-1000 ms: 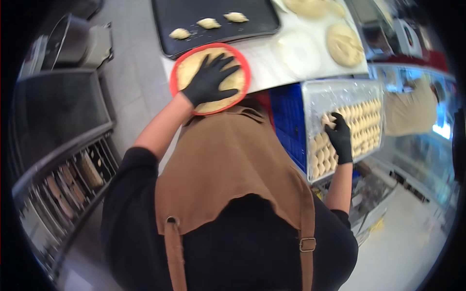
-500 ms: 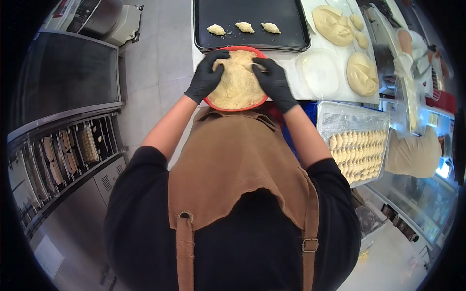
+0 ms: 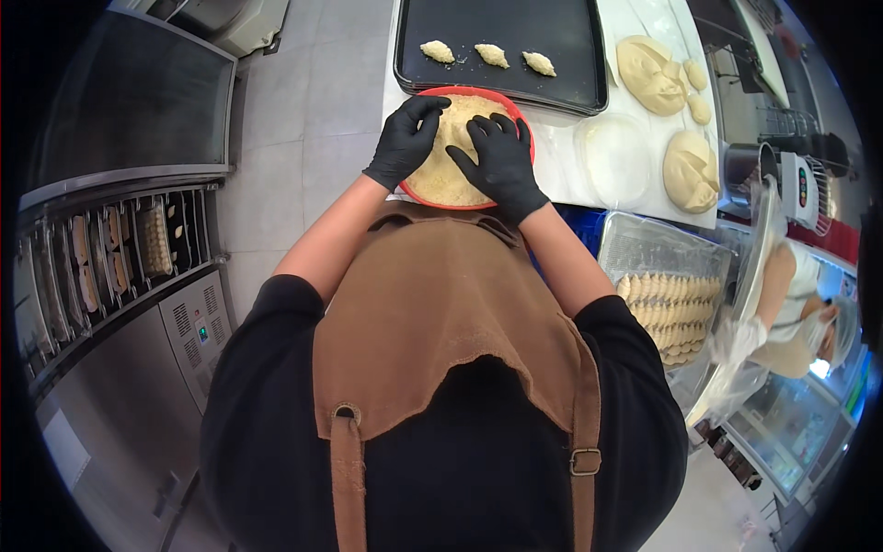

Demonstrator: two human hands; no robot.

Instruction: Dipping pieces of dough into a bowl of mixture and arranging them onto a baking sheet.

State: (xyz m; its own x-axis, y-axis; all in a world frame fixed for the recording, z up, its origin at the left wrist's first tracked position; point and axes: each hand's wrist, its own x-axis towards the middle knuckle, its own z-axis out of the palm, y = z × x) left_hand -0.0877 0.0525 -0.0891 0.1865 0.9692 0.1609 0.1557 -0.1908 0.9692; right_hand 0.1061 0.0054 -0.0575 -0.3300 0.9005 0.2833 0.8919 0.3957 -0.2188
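Observation:
A red-rimmed bowl (image 3: pixel 526 129) full of pale yellow crumbs (image 3: pixel 441 184) sits close against my apron, at the near edge of the table. My left hand (image 3: pixel 407 143), in a black glove, is over the bowl's left side, fingers bent and thumb apart. Also black-gloved, my right hand (image 3: pixel 501 164) reaches over the right side with its fingers spread onto the crumbs. A low mound shows in the crumbs between the hands; whether dough lies under it I cannot tell. Just beyond, three crumb-coated dough pieces (image 3: pixel 492 56) lie in a row on a black baking tray (image 3: pixel 552 23).
Large dough lumps (image 3: pixel 690 172) and small ones (image 3: pixel 699 110) lie on the table's right, beside a round translucent lid-like thing (image 3: pixel 614 156). A tray of shaped dough pieces (image 3: pixel 671 308) is at right. Another person (image 3: pixel 782 285) holds a plastic-covered tray there. A tray rack (image 3: pixel 120 258) stands left.
My right hand has moved inward over the crumbs and spread its fingers. The other person has come nearer with the plastic-covered tray. The whole view has turned slightly.

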